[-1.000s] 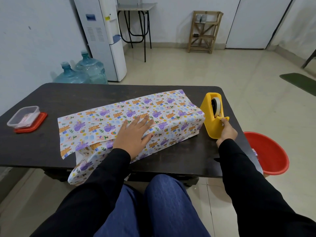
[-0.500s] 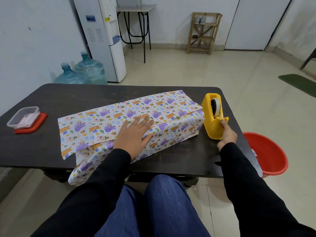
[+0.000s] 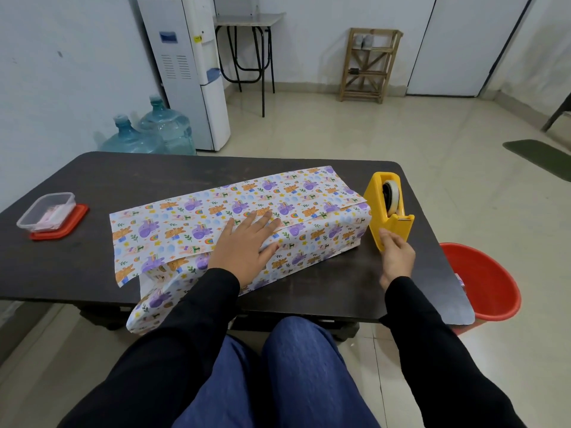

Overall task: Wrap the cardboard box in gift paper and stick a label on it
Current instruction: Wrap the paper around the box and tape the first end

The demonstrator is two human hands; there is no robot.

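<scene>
- Gift paper (image 3: 191, 223), white with purple and orange cartoon animals, its loose left end drooping past the front edge of the dark table (image 3: 92, 257), just above a pair of blue-jeaned knees (image 3: 293, 366).
- Same sheet folded over a long cardboard box lying aslant across the middle of the table; box itself hidden beneath the wrapping, upper flap overlapping the lower along a lengthwise seam.
- Left hand (image 3: 244, 242), black-sleeved, laid palm down on that seam with fingers straight and slightly spread, pressing the overlap flat and gripping nothing.
- Right hand (image 3: 397, 257), fingers curled, thumb tip against the near lower corner of a yellow tape dispenser (image 3: 378, 217); impossible to tell whether any clear tape is pinched between thumb and fingers.
- Dispenser upright just beside the box's right end, tape roll (image 3: 391, 196) visible in its slot.
- Clear plastic container (image 3: 46, 210) seated on a red lid (image 3: 72, 223) at the table's far left, well apart from the box.
- Red bucket (image 3: 488, 279) on the floor beside the table's right end.
- Two blue water bottles (image 3: 167, 128) on the floor beyond the table, next to a white water cooler (image 3: 185, 72) along the left wall.
- Wooden rack (image 3: 367, 66) against the back wall.
</scene>
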